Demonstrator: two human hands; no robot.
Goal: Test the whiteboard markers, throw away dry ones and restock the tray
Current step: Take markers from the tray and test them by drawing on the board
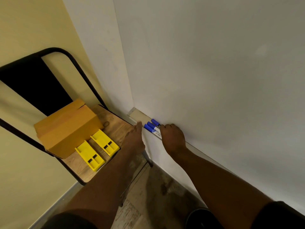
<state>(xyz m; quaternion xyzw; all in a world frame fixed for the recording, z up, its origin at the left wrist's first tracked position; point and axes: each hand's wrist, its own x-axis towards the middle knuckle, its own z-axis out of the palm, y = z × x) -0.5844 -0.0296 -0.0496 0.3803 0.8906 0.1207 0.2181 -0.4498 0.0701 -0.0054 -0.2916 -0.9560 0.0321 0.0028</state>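
Three blue-capped whiteboard markers [151, 126] lie side by side in the narrow marker tray [136, 115] under the whiteboard [214, 71]. My right hand [172, 138] is curled over the markers' barrels, fingers around them; the caps stick out to the upper left. With its fingers straight, my left hand [134, 138] reaches toward the tray's front edge just left of the caps and holds nothing.
A black-framed chair [66, 83] with a wooden seat stands left of the tray. On the seat are a closed cardboard box [66, 128] and two yellow plastic holders [97, 148]. A dark round bin rim [198, 217] shows at the bottom, on the floor.
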